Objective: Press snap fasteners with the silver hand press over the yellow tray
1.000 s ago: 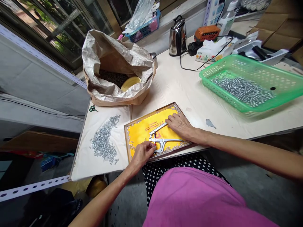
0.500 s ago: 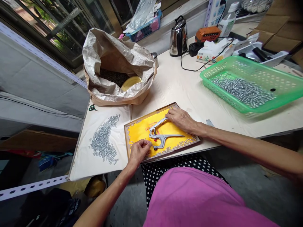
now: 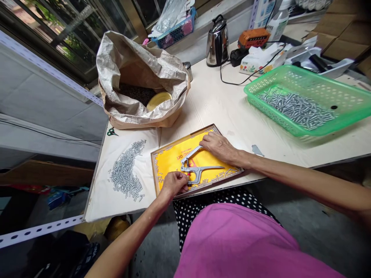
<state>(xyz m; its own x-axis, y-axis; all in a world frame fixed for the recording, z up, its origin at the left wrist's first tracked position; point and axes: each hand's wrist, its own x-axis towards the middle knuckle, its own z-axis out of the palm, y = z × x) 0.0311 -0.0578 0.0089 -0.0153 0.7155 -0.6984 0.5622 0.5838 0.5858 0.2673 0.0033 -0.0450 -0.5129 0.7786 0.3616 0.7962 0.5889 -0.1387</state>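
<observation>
Grey hand pliers, like snap-fastener pliers, lie with handles spread in a shallow tray lined with yellow printed sheet. My right hand is closed on the end of the upper handle; the lower handle is free. At the jaws, my left hand has its fingertips pinched together. Whatever sits in that pinch is too small or hidden to make out. Small metal pins lie along the tray's edges, thickest at the front right.
Left of the tray spreads a heap of metal pins, with green-handled scissors behind it. An open sack holds dark pieces and a yellow lid-like disc. A green basket of pins stands right; a kettle is at the back.
My left hand has moved slightly right, closer to the pliers' jaws, its fingertips now covering part of them. My right hand keeps its hold on the upper handle. The view has shifted slightly.
</observation>
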